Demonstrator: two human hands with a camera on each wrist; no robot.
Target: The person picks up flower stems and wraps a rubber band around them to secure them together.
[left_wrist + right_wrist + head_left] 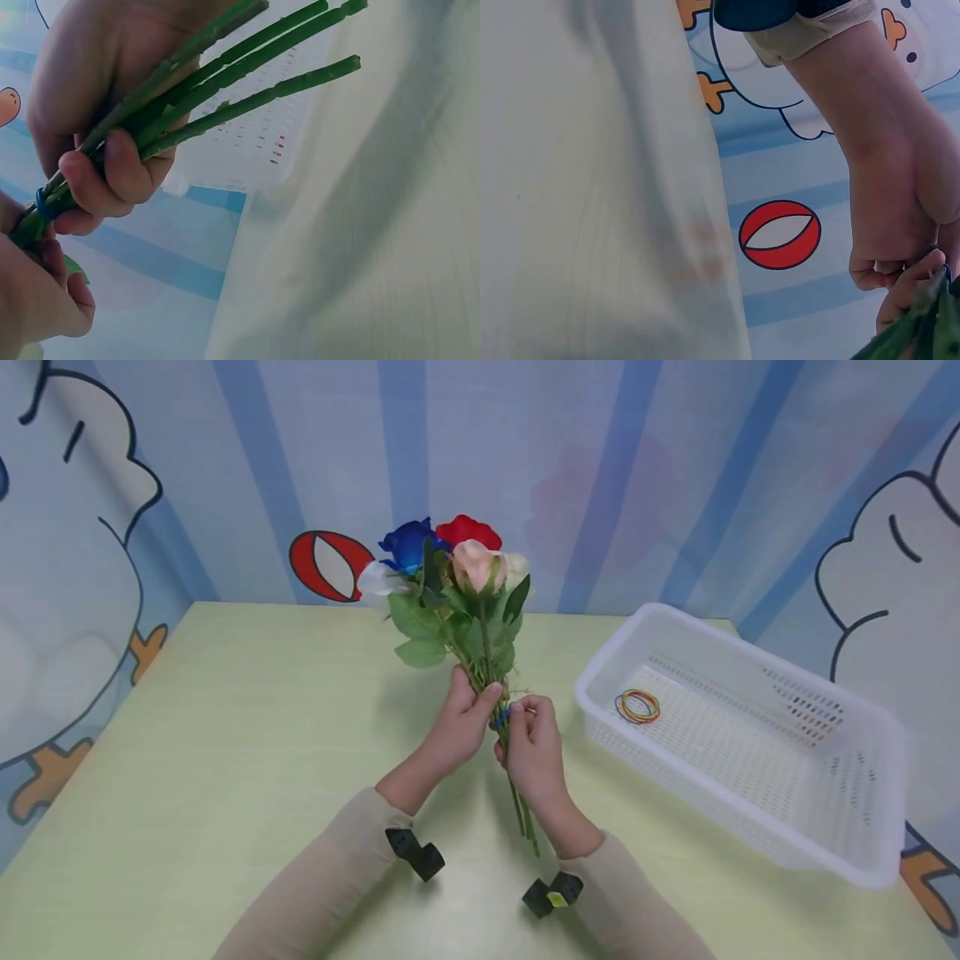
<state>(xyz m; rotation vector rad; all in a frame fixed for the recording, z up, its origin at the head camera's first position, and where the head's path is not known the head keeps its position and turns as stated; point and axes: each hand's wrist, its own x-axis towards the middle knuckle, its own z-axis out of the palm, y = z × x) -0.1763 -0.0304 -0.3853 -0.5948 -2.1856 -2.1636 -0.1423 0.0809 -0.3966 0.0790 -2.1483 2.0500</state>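
Note:
A bouquet of artificial roses stands tilted in both hands above the table, with a blue rose [411,547], a red rose [471,531], a peach rose [476,565] and whitish blooms. My left hand [459,720] grips the bundle just under the leaves, its thumb across the stems. Lower down, a blue rubber band [43,204] circles the stems. My right hand [536,752] pinches at this band with thumb and forefinger, while its other fingers curl around the green stems [247,64]. Several cut stem ends stick out below it.
On the right of the table [285,710] stands a white perforated basket [720,835], holding several coloured rubber bands [638,707]. A striped cartoon backdrop [480,427] rises behind the table's far edge.

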